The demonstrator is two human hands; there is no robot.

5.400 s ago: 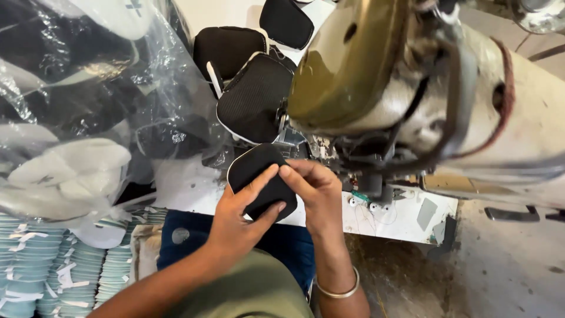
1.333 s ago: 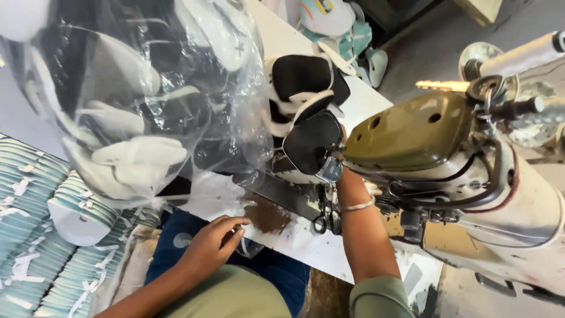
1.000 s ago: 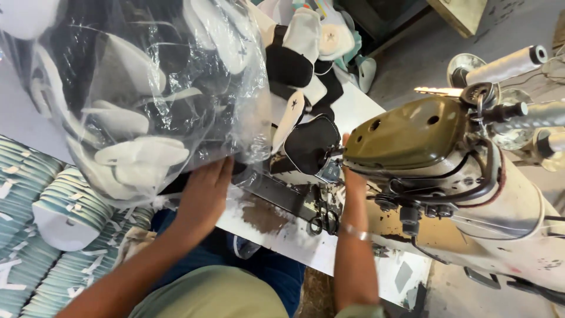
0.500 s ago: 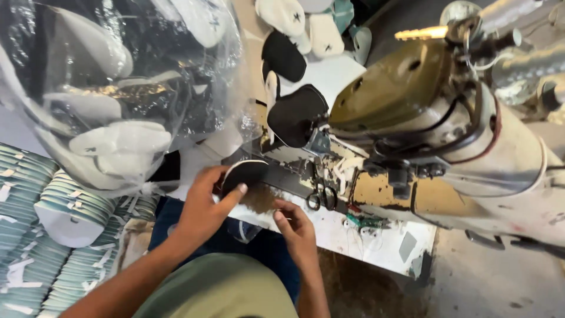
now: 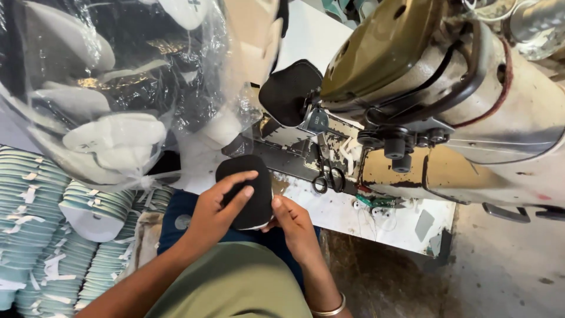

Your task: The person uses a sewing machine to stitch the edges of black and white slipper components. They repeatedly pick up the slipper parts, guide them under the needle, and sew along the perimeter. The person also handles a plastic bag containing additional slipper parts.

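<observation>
A black oval fabric piece point(image 5: 252, 184) lies at the near edge of the sewing table point(image 5: 353, 215). My left hand point(image 5: 215, 212) rests on top of it, fingers spread across the black surface. My right hand point(image 5: 294, 224) grips its right lower edge with thumb and fingers. Another black fabric piece point(image 5: 288, 91) sits under the head of the sewing machine point(image 5: 435, 76), just beyond the held piece.
A big clear plastic bag point(image 5: 112, 88) of white and black shoe pieces fills the upper left. Stacks of pale green pieces point(image 5: 35, 218) stand at the left. Small scissors point(image 5: 326, 176) lie on the table near the machine. Concrete floor shows at the right.
My left hand drew a black piece from beside the plastic bag to the table's near edge. My right hand left the machine and took hold of the piece. The view tilted toward the table.
</observation>
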